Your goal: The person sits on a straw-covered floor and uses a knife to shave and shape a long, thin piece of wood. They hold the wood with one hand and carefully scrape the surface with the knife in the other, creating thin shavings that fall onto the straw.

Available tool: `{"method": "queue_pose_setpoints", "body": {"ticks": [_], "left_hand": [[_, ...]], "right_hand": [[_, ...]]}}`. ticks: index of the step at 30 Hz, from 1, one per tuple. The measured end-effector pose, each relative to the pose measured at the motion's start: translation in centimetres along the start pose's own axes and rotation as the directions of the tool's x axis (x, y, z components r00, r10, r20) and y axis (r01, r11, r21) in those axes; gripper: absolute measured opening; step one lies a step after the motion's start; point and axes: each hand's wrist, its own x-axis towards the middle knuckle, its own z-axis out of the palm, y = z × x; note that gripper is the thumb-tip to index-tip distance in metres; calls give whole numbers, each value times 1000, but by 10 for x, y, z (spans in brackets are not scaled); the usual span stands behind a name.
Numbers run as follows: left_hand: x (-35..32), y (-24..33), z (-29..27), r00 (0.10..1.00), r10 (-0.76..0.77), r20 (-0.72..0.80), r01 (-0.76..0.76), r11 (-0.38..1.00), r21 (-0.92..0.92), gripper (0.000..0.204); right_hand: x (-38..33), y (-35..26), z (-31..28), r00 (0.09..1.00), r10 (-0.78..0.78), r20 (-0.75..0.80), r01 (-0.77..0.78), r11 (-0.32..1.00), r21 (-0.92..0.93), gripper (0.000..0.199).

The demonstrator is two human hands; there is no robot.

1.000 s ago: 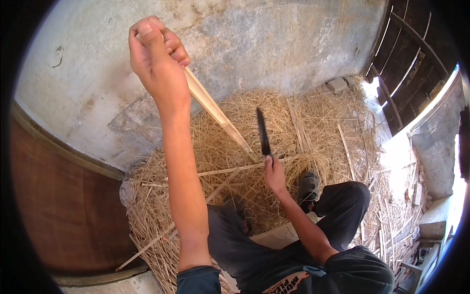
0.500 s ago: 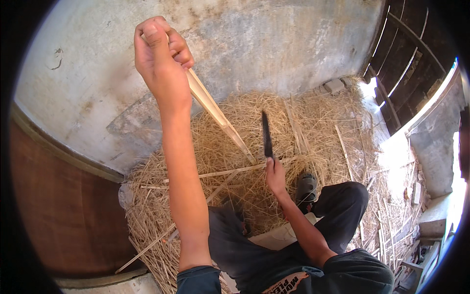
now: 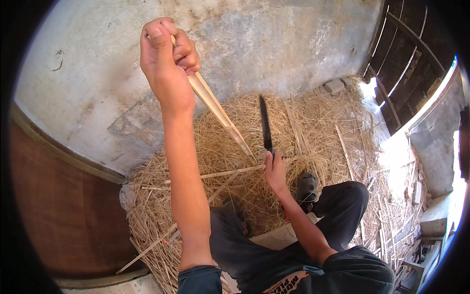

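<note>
My left hand [image 3: 169, 51], raised in front of the wall, is closed around the upper end of a pale split bamboo strip [image 3: 218, 110]. The strip slants down to the right, its lower end near the straw-like shavings. In my right hand [image 3: 275, 172], lower and closer to my body, is the handle of a long dark-bladed knife [image 3: 265, 120]. Its blade points up and away from me, a short gap to the right of the strip. My right fingers are wrapped round the handle.
A thick heap of bamboo shavings [image 3: 210, 147] covers the floor around my legs, with loose strips [image 3: 344, 147] lying on it. Beyond it rises a stained plaster wall [image 3: 293, 49]. A brown panel [image 3: 63, 206] stands at left, a grey block [image 3: 334, 86] at the far right.
My left hand has shifted slightly right and down with the bamboo strip. The knife in my right hand has risen a little, its tip now farther up.
</note>
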Motion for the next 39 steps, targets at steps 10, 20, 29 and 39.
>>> {"method": "queue_pose_setpoints", "body": {"ticks": [10, 20, 29, 39], "left_hand": [[0, -1, 12, 999, 6, 35, -5, 999, -39, 37], [3, -2, 5, 998, -4, 70, 10, 995, -97, 34], [0, 4, -10, 996, -7, 85, 15, 995, -95, 34], [2, 5, -5, 996, 4, 87, 6, 993, -114, 35]], "right_hand": [[-33, 151, 11, 840, 425, 337, -319, 890, -326, 38], [-28, 102, 34, 989, 76, -124, -62, 992, 114, 35], [0, 6, -6, 995, 93, -46, -77, 962, 263, 36], [-83, 180, 20, 770, 507, 387, -510, 854, -104, 40]]}}
